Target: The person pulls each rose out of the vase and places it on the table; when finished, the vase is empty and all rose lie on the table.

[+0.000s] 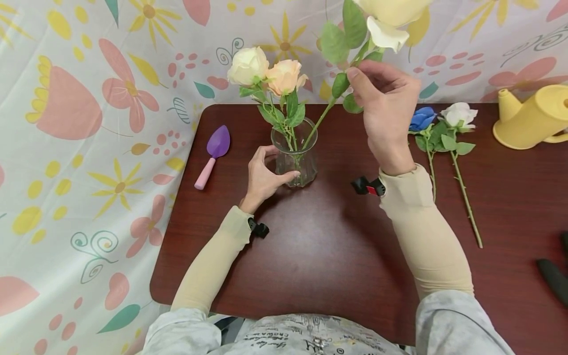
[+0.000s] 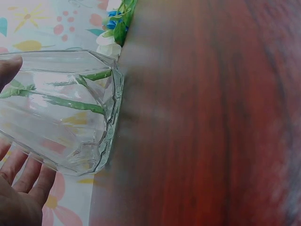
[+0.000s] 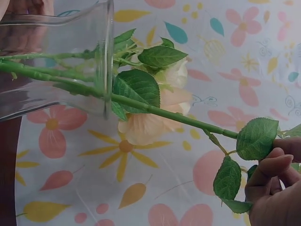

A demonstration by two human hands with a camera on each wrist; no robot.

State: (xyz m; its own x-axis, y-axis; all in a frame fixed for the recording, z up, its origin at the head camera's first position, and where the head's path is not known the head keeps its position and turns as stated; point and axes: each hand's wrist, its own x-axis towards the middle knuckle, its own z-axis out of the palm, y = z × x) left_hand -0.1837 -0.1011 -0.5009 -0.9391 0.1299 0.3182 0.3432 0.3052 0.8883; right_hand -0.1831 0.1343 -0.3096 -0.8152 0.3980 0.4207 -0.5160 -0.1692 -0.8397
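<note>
A clear glass vase (image 1: 296,170) stands on the table with a cream rose (image 1: 248,66) and a peach rose (image 1: 285,77) in it. My left hand (image 1: 263,177) holds the vase low on its left side, thumb across the front, fingers behind. With thumb and fingers my right hand (image 1: 390,106) pinches the stem of a large pale yellow rose (image 1: 395,12), just below its bloom. That rose leans to the right, and its green stem (image 3: 178,117) runs down inside the vase. Stem ends (image 2: 80,104) show through the glass in the left wrist view.
A purple trowel (image 1: 218,143) with a pink handle lies left of the vase. To the right lie a blue rose (image 1: 423,119) and a white rose (image 1: 459,116), near a yellow watering can (image 1: 528,121). A black object (image 1: 552,278) sits at the right edge. Patterned cloth (image 1: 120,88) hangs behind.
</note>
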